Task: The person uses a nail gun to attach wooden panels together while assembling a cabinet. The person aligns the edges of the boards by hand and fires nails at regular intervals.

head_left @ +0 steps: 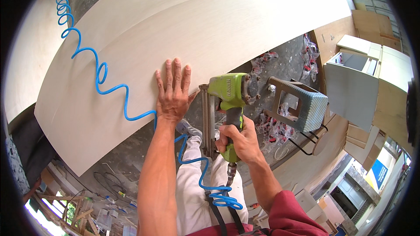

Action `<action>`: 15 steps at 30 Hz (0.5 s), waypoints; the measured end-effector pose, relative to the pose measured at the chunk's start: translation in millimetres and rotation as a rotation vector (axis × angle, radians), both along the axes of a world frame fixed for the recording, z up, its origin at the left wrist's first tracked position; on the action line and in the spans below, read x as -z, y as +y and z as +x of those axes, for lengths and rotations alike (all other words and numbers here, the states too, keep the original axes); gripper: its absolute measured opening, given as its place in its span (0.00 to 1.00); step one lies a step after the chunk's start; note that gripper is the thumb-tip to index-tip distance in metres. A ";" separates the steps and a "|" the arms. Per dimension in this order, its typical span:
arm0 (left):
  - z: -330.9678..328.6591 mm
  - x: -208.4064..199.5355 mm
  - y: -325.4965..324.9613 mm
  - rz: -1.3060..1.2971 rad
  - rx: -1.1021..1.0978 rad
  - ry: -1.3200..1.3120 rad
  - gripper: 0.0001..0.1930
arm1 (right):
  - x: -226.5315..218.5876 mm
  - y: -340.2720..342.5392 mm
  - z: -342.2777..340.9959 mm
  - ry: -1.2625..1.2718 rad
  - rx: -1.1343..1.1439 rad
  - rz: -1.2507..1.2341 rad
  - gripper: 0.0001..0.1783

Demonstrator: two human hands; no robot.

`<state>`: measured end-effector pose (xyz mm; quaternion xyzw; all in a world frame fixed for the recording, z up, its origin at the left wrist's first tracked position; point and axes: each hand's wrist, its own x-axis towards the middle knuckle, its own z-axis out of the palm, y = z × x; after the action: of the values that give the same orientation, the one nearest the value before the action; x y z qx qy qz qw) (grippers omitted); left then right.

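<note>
My right hand (239, 137) is wrapped round the grip of a green pneumatic nail gun (228, 88). The gun's nose and long metal magazine point left, close to the edge of a large pale wooden board (131, 57); whether the nose touches the board I cannot tell. Flat on the board near that edge lies my left hand (173, 94), fingers stretched out, holding nothing. A blue coiled air hose (103, 72) runs from the far left across the board, passes by my left wrist and loops down beside the metal fitting at the gun's base.
Right of the gun stands a stool (313, 107) with a patterned blue-grey top. Plastic-wrapped red and black parts (275, 129) lie on the grey floor around it. Pale cabinets (352, 91) stand at the far right. Wood scraps (78, 212) and loose cable (111, 183) lie at lower left.
</note>
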<state>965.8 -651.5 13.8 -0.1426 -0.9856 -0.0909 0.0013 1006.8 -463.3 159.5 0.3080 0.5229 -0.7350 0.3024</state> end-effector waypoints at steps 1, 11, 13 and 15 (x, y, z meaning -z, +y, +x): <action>-0.1 -0.5 -0.3 0.006 -0.002 0.006 0.41 | -0.7 -1.4 -2.1 0.002 -0.036 0.014 0.17; 0.2 -5.6 -0.1 0.022 -0.007 -0.045 0.41 | 0.2 -5.3 -3.3 -0.014 -0.099 0.069 0.12; 0.8 -3.4 -0.1 0.026 -0.008 -0.035 0.41 | -2.1 -7.9 -4.4 -0.016 -0.088 0.072 0.11; -0.2 -3.5 1.5 0.040 -0.007 -0.033 0.42 | 0.6 -6.7 -1.5 -0.013 -0.069 0.063 0.12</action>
<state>965.6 -650.0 17.3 -0.1374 -0.9840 -0.1127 -0.0118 1005.3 -470.1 158.9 0.3038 0.5541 -0.7053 0.3213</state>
